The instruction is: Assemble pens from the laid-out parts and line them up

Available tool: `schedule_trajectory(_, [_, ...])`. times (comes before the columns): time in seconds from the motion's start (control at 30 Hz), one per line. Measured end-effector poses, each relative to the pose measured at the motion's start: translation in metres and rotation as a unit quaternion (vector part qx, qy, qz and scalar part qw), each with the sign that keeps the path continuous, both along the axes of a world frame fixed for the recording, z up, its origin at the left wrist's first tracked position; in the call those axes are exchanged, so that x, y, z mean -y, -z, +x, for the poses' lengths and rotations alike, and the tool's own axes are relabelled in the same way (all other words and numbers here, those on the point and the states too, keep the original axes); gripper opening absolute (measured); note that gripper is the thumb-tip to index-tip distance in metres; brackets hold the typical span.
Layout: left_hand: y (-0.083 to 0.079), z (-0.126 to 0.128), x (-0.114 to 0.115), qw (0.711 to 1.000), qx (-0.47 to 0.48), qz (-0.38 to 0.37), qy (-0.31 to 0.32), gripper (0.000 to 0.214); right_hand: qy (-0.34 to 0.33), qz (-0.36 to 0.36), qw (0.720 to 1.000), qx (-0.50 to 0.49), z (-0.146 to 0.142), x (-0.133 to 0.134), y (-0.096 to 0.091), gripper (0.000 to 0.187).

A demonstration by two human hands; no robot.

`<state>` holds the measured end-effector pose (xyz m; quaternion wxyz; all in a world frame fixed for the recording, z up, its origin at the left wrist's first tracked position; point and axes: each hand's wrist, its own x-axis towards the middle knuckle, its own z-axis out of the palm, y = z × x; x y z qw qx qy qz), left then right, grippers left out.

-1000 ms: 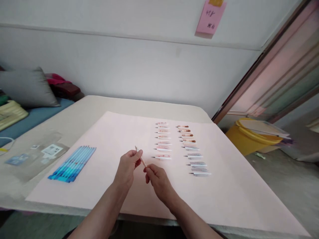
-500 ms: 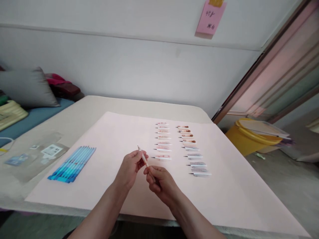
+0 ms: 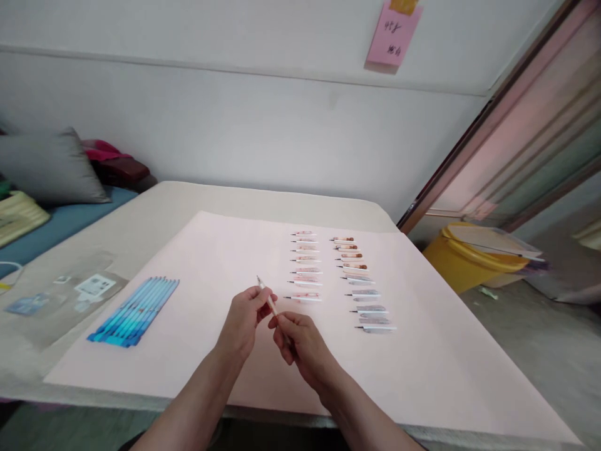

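Both my hands meet over a large pale pink sheet (image 3: 197,326) spread on the table. My left hand (image 3: 245,321) pinches the upper part of a thin pen (image 3: 266,297), whose tip points up and away. My right hand (image 3: 300,341) is closed round the pen's lower end. Just beyond my hands lie two columns of small pen parts (image 3: 306,265), several in each, with the right column (image 3: 360,285) running nearer to me.
A fan of blue pens (image 3: 136,309) lies at the sheet's left edge. Clear plastic packaging (image 3: 61,299) sits left of it. A grey pillow (image 3: 49,166) is on a bench far left. A yellow bin (image 3: 474,257) stands on the floor right. A pink note (image 3: 392,39) hangs on the wall.
My right hand has slid up the pen toward my left hand and closed round its lower end. The pen stays tilted the same way.
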<state>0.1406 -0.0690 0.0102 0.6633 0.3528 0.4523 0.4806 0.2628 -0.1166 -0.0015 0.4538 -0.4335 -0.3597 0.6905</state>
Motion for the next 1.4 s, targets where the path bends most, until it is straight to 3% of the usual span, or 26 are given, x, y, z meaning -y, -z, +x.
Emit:
schedule_trajectory(0.1, [-0.002,0.002,0.001,0.999,0.038,-0.014,0.01,0.028,-0.009,-0.021,0.997,-0.068,0.002,0.0,0.001,0.027])
schedule_trajectory(0.2, [-0.004,0.002,0.002,0.997,0.063,-0.024,0.023,0.028,-0.012,-0.023,0.997,-0.073,0.003,-0.001,0.002,0.028])
schedule_trajectory(0.4, [0.0,0.0,0.001,1.0,-0.001,-0.004,-0.004,0.029,0.007,0.039,0.992,0.118,-0.001,-0.002,0.003,0.022])
schedule_trajectory(0.47, [0.002,-0.001,0.0,1.0,-0.016,-0.002,-0.008,0.028,0.001,0.051,0.989,0.14,-0.002,-0.002,0.002,0.02])
schedule_trajectory(0.77, [-0.003,0.0,0.0,0.998,0.051,-0.036,0.016,0.025,-0.015,-0.006,0.998,-0.053,0.002,0.002,0.001,0.025])
schedule_trajectory(0.93, [-0.004,0.001,0.001,0.997,0.065,-0.036,0.028,0.026,-0.012,-0.016,0.997,-0.071,0.002,0.0,0.001,0.027])
schedule_trajectory(1.2, [-0.003,-0.003,-0.004,0.995,0.067,-0.065,-0.033,0.025,-0.009,0.004,1.0,-0.011,0.002,0.0,-0.004,0.042])
schedule_trajectory(1.4, [-0.002,-0.014,-0.012,0.996,0.05,-0.048,-0.06,0.028,-0.024,0.067,0.985,0.16,0.012,-0.004,-0.006,0.033])
